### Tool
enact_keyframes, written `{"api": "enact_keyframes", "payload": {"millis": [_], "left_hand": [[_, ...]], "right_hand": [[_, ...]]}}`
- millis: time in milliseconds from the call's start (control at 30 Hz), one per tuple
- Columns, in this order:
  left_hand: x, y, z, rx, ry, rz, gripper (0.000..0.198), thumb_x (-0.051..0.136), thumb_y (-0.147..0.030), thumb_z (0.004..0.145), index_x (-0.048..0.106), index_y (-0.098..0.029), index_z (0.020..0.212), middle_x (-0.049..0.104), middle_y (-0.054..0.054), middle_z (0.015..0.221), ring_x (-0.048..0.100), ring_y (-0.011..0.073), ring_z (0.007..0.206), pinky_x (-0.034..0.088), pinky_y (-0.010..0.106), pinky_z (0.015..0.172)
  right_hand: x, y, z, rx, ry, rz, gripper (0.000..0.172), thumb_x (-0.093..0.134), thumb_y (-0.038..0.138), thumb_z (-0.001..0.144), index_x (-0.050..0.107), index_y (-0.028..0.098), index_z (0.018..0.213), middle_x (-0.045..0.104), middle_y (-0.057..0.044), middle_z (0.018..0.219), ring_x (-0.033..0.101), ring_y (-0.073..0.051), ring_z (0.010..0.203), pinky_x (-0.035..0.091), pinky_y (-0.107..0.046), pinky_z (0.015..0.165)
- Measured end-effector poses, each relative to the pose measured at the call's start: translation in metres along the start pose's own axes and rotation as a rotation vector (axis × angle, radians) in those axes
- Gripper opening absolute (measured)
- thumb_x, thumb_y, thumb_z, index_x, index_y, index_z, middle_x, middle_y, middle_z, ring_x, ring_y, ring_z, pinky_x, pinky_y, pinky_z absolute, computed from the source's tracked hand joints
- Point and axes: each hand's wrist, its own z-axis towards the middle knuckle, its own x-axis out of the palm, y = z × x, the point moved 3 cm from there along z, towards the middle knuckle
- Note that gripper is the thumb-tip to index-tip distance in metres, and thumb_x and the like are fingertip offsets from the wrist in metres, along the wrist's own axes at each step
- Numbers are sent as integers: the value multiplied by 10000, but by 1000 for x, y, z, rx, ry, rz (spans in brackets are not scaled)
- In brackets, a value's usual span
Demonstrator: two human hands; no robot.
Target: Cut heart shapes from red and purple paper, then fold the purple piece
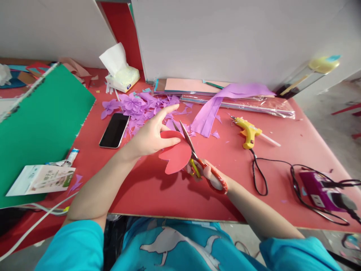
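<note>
In my left hand (153, 133) is a piece of red paper (176, 156) with a rounded, lobed outline, pinched between thumb and fingers above the table. My right hand (207, 175) grips scissors (194, 153) with red and yellow handles. Their blades are apart and point up and away, at the paper's right edge. Whether the blades touch the paper is hard to make out. Beyond my hands lie purple paper scraps (146, 120) and purple paper flowers (132, 103). A wide purple paper strip (207, 114) is folded over at the back.
A black-screened phone (114, 130) and a tissue box (124, 79) are to the left, beside a green board (42, 128) with a packet (42, 180). To the right are a yellow glue gun (248, 131), a purple power strip (318, 190) and cables. Wrapped paper packs (239, 103) line the back.
</note>
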Motion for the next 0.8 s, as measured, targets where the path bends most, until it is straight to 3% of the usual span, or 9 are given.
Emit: {"api": "enact_keyframes", "payload": {"millis": [233,667,800], "left_hand": [[1,1,0,19,-1,11,793,654,-197,692,298,-290,1394,619,37,1059,604,120,672,504,215,534],[2,-2,-1,69,-58,106,720,627,-247,734,313,-308,1379,636,20,1025,612,146,678,497,251,546],[3,-3,-1,70,-71,147,729,622,-251,738,294,-311,1387,644,-4,922,603,139,629,495,261,554]], "right_hand": [[1,-3,2,-46,-17,15,573,274,768,770,370,207,705,378,25,639,371,-109,508,314,-276,485],[3,4,4,1,-25,66,640,300,843,679,310,205,633,326,32,648,299,-77,484,247,-249,426],[4,-1,4,38,-37,129,642,339,845,664,309,205,633,315,39,650,278,-61,467,248,-235,399]]}}
